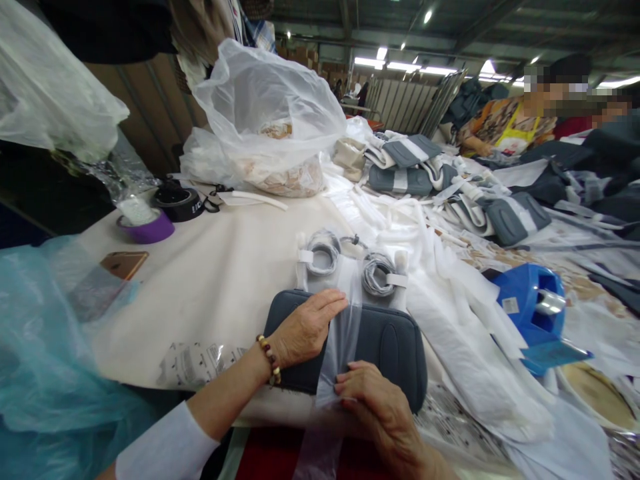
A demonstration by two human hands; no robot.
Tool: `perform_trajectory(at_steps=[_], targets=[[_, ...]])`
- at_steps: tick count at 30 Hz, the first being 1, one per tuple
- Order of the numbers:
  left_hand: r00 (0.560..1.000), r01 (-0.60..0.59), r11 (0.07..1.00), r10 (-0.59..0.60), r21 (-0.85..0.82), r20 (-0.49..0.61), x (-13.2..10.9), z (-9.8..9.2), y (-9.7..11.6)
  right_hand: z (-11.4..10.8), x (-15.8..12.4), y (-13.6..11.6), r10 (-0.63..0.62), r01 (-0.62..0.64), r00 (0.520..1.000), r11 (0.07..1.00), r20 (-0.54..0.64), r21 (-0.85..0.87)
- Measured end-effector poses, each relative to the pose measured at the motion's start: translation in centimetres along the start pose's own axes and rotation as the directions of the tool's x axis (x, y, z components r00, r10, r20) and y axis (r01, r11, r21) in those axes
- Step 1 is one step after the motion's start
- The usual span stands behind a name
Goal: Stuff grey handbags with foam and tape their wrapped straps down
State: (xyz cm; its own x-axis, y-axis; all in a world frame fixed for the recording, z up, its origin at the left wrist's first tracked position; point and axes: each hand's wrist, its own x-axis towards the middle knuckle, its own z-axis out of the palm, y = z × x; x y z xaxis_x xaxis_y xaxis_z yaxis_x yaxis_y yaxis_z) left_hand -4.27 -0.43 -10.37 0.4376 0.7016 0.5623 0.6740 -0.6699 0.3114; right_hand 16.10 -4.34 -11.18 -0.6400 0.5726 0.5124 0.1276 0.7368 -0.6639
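Observation:
A dark grey padded cushion (397,343) lies flat at the table's front edge, with a translucent plastic strip (344,340) running across its middle and hanging down over the edge. On the cushion, left of the strip, rests my left hand (306,327), its fingers stretched out and their tips touching the strip. Lower down, my right hand (377,403) has its fingers curled at the strip by the cushion's front edge, pinching it. Just behind the cushion sit two bundled grey cable coils, a left coil (336,243) and a right coil (373,283), each with a white band.
On the right stands a blue tape dispenser (520,283) beside heaped white foam sheets (475,360). A purple tape roll (153,230), a black tape roll (180,208) and a phone (125,264) lie left. Behind are a plastic bag (270,87), strapped grey pads (523,217) and a person (493,127).

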Motion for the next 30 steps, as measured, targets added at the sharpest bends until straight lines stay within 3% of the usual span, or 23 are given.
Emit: perform_trajectory(at_steps=[17,26,30], targets=[[0.992,-0.102,0.993,0.097,0.065,0.081,0.1,-0.4,0.3,0.1,-0.8,0.9,-0.078,0.073,0.988,0.996,0.130,0.044],[0.932,-0.148,0.970,0.073,0.191,0.354,0.2,-1.3,1.2,1.0,-1.0,0.7,-0.152,0.161,0.978,0.985,0.144,-0.055],[0.912,-0.134,0.972,0.044,0.193,0.409,0.3,-1.5,1.3,1.5,-3.4,0.3,-0.285,0.308,0.946,0.940,0.157,-0.147]])
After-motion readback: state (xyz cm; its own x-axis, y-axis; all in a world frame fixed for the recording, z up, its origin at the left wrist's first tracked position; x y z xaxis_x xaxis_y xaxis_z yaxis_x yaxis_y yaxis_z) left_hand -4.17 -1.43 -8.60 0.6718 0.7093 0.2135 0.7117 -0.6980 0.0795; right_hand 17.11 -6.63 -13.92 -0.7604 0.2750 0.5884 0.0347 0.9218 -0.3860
